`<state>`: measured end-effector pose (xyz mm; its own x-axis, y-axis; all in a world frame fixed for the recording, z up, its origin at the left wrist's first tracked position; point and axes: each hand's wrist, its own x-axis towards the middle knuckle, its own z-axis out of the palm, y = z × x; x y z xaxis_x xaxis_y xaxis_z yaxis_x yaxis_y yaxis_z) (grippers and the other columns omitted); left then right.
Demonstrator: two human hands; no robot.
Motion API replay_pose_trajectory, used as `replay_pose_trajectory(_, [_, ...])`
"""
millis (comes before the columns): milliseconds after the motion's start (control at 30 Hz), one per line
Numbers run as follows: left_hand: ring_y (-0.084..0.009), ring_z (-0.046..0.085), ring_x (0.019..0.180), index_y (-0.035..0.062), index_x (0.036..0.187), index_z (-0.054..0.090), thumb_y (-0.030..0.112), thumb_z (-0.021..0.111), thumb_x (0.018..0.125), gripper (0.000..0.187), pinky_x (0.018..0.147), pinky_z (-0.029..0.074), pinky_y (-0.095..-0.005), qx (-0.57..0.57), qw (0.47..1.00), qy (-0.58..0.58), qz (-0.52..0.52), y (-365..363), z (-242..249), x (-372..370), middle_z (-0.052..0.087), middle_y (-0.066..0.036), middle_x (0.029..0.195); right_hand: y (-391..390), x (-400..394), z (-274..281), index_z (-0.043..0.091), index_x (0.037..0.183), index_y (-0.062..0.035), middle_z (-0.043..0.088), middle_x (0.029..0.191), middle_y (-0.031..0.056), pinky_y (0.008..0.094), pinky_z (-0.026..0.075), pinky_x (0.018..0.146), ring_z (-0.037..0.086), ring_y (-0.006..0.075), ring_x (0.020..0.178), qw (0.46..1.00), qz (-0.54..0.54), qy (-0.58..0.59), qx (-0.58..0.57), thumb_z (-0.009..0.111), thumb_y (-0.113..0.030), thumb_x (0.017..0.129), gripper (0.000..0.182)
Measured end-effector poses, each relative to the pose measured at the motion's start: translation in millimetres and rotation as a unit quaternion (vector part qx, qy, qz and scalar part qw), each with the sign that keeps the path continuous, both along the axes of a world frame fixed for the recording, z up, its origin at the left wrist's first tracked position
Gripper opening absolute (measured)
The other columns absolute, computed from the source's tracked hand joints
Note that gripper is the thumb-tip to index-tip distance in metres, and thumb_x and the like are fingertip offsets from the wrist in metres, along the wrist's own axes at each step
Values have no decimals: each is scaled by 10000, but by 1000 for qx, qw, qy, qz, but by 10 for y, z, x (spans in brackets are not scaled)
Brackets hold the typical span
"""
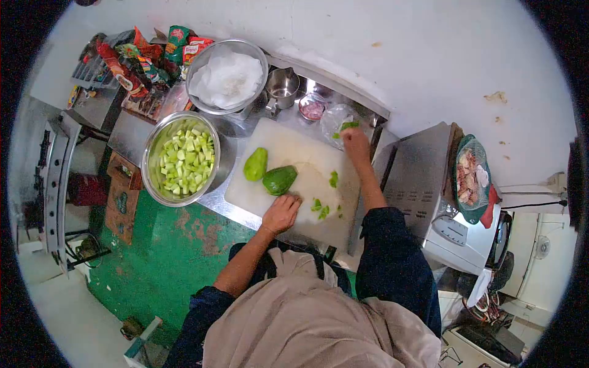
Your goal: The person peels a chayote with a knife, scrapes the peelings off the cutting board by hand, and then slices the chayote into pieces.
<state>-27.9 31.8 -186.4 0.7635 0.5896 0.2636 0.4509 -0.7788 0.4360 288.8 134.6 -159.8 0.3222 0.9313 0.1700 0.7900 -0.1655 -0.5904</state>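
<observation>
On the white cutting board (257, 195) lie two pear-shaped green chayotes. The paler chayote (255, 164) looks peeled, and the darker chayote (280, 180) has glossy skin. My left hand (282, 213) rests on the board just below the darker one, fingers loosely bent and holding nothing I can see. At the board's far right corner, my right hand (356, 144) is closed at a clear plastic bag (334, 116), with green peel (350, 125) at its fingertips. More peel scraps (324, 212) lie on the board between my hands.
Left of the board stands a steel bowl (147, 161) of pale green cubes. Behind are a bowl (265, 61) with white plastic, a steel pot (283, 86) and a small bowl of pinkish pieces (313, 110). A metal appliance (417, 178) stands close on the right.
</observation>
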Motion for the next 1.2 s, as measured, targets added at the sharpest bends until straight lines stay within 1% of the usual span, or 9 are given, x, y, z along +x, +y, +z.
replay_pose_trajectory(100, [-306,517,1028,40,1171,555,128,579,797,385,936,425,-405,-4,1000,0,3,-2,2,6,541,-132,1078,-18,21,-421,702,920,-92,630,828,177,433,499,778,615,365,854,978,75,-190,50,576,-151,819,172])
replay_pose_trajectory(200, [-308,514,1037,42,1176,553,119,585,792,393,937,425,-410,-11,1000,-2,-3,5,-33,6,542,-131,1099,-49,-28,-375,691,920,-67,631,1005,182,456,474,865,597,363,935,988,-22,-147,31,583,-102,755,200])
replay_pose_trajectory(300, [-304,512,1044,42,1176,553,112,585,789,395,936,426,-411,-25,1000,3,1,-3,-42,7,544,-131,1113,-181,-105,61,689,919,-67,628,1019,173,458,475,858,592,365,943,999,-33,-17,-10,552,-97,778,199])
replay_pose_trajectory(400, [-332,502,1043,33,1152,546,129,605,780,389,938,425,-428,-22,1000,-11,-2,0,-41,12,534,-156,1115,-400,-127,-79,688,905,-77,629,1009,164,454,481,851,593,366,936,986,84,-71,-125,518,-45,797,204])
replay_pose_trajectory(667, [-300,512,1032,40,1155,554,103,583,788,373,927,433,-397,-13,1000,7,10,-11,62,13,544,-127,1095,-1384,-832,-105,594,1084,47,568,1136,213,429,409,985,515,363,1102,993,93,-67,-17,533,-18,755,341])
replay_pose_trajectory(867, [-313,507,1022,40,1140,551,101,580,788,359,923,431,-405,-29,1000,-5,4,-2,51,16,537,-131,1079,-1895,-875,-44,606,1093,-9,577,1127,195,428,410,978,523,358,1093,994,107,15,-36,532,-18,773,328])
replay_pose_trajectory(967, [-316,504,1032,37,1138,549,99,580,785,359,931,427,-409,-37,999,-1,1,0,57,16,537,-133,1089,-2039,-822,33,608,1094,-26,589,1088,186,431,421,951,534,358,1079,994,-74,57,-59,515,-14,814,295])
replay_pose_trajectory(1067, [-318,501,1045,33,1133,547,98,584,781,359,938,423,-414,-33,999,-2,0,2,50,24,536,-135,1106,-2125,-865,-118,607,1059,-11,598,1038,183,436,429,926,547,364,1050,988,-120,66,-71,502,-24,855,230])
replay_pose_trajectory(1200, [-322,499,1052,27,1125,546,101,589,778,357,943,420,-418,-30,999,-12,2,1,46,24,537,-140,1121,-2058,-1067,-67,627,1039,-22,603,997,159,381,464,825,586,322,955,994,-73,82,-17,547,-45,865,193])
